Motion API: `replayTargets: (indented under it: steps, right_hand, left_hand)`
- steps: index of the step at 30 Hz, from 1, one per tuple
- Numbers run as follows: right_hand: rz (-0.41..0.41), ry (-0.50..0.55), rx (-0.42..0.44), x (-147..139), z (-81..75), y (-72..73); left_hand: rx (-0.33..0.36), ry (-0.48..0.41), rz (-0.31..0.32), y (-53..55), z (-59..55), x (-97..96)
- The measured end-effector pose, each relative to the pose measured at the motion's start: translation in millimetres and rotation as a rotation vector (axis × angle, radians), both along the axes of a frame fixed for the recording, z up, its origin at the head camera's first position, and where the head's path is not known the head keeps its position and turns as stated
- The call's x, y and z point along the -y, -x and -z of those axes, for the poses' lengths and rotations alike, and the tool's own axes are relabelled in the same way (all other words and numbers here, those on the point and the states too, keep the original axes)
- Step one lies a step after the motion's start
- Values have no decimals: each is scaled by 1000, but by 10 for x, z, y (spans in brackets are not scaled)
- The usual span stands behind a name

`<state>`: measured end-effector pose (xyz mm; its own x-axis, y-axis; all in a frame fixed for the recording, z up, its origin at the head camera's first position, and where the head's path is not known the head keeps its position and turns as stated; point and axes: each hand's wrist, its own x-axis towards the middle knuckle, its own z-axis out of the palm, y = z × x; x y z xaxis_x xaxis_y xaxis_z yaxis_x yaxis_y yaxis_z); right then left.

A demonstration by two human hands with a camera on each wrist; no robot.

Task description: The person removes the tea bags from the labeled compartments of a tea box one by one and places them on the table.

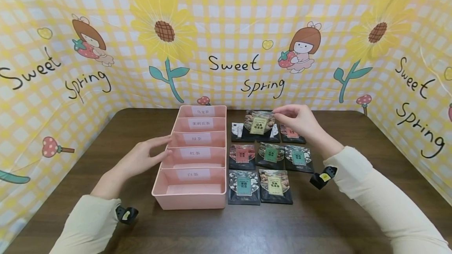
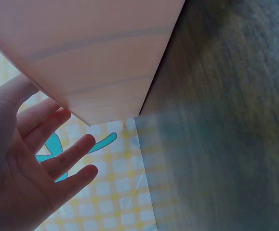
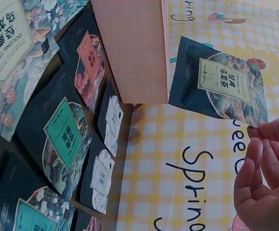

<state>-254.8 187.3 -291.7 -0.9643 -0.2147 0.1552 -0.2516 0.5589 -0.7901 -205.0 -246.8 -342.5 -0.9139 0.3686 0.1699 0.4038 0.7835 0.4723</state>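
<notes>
My right hand (image 1: 298, 120) pinches a tea sachet (image 1: 259, 122) by one corner, above the back row of sachets. Its yellow label reads "Oolong Tea" in the right wrist view, where thumb and fingertips of the right hand (image 3: 267, 178) meet at the corner. A pink divided box (image 1: 188, 201) stands to the left, its several compartments each bearing a white paper label. At the box's left rim, my left hand (image 1: 143, 156) rests its fingertips, fingers loosely extended. In the left wrist view, the left hand (image 2: 28, 159) is seen beside the box's outer wall (image 2: 91, 62).
Right of the box, several dark sachets lie in rows: a red-labelled one (image 1: 241, 156), a green one (image 1: 270, 155), teal ones (image 1: 244, 187) and a yellow one (image 1: 275, 186). White-labelled ones (image 3: 100, 175) lie at the back. A checked cloth (image 1: 226, 30) hangs behind the brown table (image 1: 282, 226).
</notes>
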Motion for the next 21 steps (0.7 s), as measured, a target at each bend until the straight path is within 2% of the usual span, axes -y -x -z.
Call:
replayTargets:
  steps: [12,21]
  right_hand:
    - [-10,3,-34,-168,30,-156]
    - [25,-29,-49,-269,46,-253]
  left_hand:
    - [11,-6,-3,-18,-15,-2]
    - [17,-9,-3,-11,-5,8]
